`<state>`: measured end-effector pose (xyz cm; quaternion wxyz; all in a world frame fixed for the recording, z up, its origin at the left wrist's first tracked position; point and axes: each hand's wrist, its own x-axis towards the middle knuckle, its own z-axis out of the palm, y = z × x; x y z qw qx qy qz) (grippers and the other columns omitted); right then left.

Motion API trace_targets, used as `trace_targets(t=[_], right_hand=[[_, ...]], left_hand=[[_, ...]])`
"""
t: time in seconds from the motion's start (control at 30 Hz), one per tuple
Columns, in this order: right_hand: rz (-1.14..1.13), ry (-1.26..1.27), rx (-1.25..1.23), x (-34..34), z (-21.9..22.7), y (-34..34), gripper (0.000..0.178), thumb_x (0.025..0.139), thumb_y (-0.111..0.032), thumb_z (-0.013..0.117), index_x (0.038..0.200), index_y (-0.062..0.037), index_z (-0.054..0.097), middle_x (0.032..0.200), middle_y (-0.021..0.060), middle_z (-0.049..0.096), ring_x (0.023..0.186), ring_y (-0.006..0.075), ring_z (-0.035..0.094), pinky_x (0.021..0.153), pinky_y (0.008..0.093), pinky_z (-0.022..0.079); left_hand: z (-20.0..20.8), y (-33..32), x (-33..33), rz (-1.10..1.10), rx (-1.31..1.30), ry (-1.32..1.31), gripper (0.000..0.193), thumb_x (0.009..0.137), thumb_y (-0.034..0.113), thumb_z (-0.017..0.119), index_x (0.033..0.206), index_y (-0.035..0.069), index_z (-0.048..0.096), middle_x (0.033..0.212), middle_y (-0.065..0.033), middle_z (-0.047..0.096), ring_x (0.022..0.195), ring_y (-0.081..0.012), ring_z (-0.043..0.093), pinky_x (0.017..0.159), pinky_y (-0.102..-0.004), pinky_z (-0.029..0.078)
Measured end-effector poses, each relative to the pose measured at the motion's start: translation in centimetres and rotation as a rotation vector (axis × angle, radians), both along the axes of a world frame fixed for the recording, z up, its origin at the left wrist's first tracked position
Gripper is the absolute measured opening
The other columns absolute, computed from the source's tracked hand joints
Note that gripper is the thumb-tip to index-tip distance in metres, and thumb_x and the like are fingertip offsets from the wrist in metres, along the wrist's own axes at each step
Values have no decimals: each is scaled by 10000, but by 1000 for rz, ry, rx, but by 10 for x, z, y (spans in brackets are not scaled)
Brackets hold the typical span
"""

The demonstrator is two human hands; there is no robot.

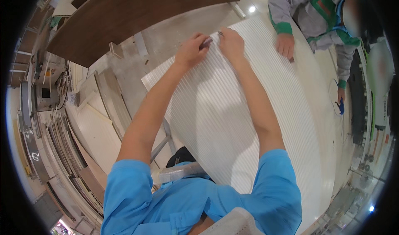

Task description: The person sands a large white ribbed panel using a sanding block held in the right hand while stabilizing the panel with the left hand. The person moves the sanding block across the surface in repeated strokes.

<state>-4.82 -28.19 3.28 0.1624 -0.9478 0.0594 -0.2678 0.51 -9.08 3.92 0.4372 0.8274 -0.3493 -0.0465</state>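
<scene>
A large white ribbed panel (216, 110) stretches out in front of me, slanting from the far edge down toward my body. Both my arms reach to its far edge. My left hand (192, 50) has its fingers curled around a small greyish thing (206, 41), too small to name. Close beside it on the right, my right hand (231, 44) is closed at the panel's edge, with a tiny dark bit showing at the fingertips. What that hand holds, if anything, is hidden.
At the right, a co-worker in a grey and green jacket (297, 4) rests one hand (285, 46) by the panel; the other holds a blue thing (341, 106). Dark brown boards (145, 16) stand at the far left. Stacked strips (75, 152) and pale panels (93, 122) lie left.
</scene>
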Motion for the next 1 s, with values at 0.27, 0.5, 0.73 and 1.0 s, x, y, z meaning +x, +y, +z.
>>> trace_targets(t=[0.27, 0.5, 0.73, 1.0], right_hand=[[-255, 300, 62, -354, 36, -37, 126, 890, -53, 677, 1001, -3, 709, 969, 188, 710, 889, 373, 678, 820, 482, 539], [-134, 151, -60, -211, 11, -22, 149, 888, -75, 639, 1029, -57, 685, 978, 171, 702, 906, 381, 658, 797, 513, 526], [-157, 93, 18, 6, -1, 7, 94, 870, -103, 612, 931, -70, 675, 953, 159, 713, 924, 379, 689, 804, 500, 553], [-256, 212, -57, -291, 26, -15, 118, 944, -102, 644, 1050, -65, 677, 956, 154, 691, 903, 336, 675, 763, 480, 548]], left_hand=[[2, 1, -5, 16, 41, -104, 261, 948, 260, 658, 1177, 157, 729, 1186, -63, 687, 992, -342, 691, 859, -460, 554], [2, -3, 0, 68, 32, -163, 257, 938, 255, 663, 1157, 148, 745, 1172, -77, 687, 1004, -341, 686, 861, -453, 553], [4, -1, 5, 7, -28, -127, 277, 952, 227, 658, 1179, 79, 717, 1202, -115, 673, 1023, -354, 679, 880, -442, 542], [8, 0, -3, 28, 61, -98, 296, 986, 283, 645, 1179, 65, 699, 1230, -100, 669, 1043, -339, 680, 886, -409, 531]])
